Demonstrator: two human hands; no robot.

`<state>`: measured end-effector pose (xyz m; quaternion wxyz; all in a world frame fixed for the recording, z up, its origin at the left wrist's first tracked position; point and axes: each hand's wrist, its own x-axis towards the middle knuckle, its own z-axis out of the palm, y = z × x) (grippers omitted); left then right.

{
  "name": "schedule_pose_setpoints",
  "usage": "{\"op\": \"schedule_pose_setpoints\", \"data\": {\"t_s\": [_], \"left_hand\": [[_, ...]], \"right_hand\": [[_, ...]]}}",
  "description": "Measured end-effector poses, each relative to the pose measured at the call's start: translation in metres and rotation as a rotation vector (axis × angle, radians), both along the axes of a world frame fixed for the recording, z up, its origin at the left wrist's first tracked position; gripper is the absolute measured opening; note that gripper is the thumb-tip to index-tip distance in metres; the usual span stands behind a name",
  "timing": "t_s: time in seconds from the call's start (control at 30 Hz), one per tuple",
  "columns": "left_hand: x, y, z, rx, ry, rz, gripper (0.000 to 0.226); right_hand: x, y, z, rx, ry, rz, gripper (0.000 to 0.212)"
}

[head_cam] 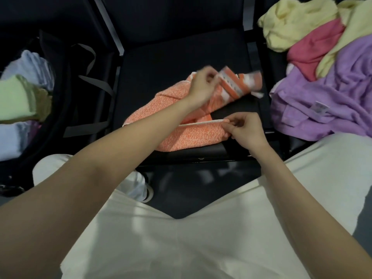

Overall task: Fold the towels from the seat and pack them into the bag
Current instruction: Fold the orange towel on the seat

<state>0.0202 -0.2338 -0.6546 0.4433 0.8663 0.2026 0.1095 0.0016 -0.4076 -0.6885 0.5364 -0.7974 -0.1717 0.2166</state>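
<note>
An orange speckled towel (177,97) with a white hem and a striped end lies crumpled on the black seat (161,63) in front of me. My left hand (201,85) pinches its striped far end, which is lifted and blurred. Nearer to me, my right hand (243,128) pinches the white-edged near corner of the same towel. A black bag (80,93) stands open at the left; folded green (18,97) and pale blue (12,137) towels are stacked inside it.
A heap of unfolded towels fills the seat at the right: purple (322,109), pink (314,49) and pale yellow (293,23). My legs in cream trousers (181,238) take up the foreground. Grey bag straps (94,81) hang over the bag's edge.
</note>
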Motion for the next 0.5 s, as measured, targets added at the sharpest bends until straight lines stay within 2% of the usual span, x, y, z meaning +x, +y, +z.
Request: {"op": "schedule_pose_setpoints", "data": {"t_s": [0.07, 0.13, 0.2, 0.3, 0.5], "left_hand": [[-0.002, 0.013, 0.023, 0.006, -0.195, 0.118, 0.007], [-0.009, 0.029, 0.043, 0.094, -0.277, 0.067, 0.007], [-0.021, 0.036, 0.056, 0.177, -0.198, -0.122, 0.004], [-0.042, 0.032, 0.055, 0.221, 0.041, -0.359, 0.009], [-0.067, 0.024, 0.043, 0.131, 0.054, -0.363, 0.012]], "right_hand": [[-0.001, 0.001, 0.005, 0.018, -0.028, -0.015, 0.025], [-0.004, 0.003, 0.012, 0.064, -0.039, -0.019, 0.026], [-0.007, 0.005, 0.019, 0.139, -0.028, -0.017, 0.026], [-0.01, 0.007, 0.024, 0.199, -0.085, -0.037, 0.028], [-0.014, 0.011, 0.031, 0.257, -0.107, -0.1, 0.028]]}}
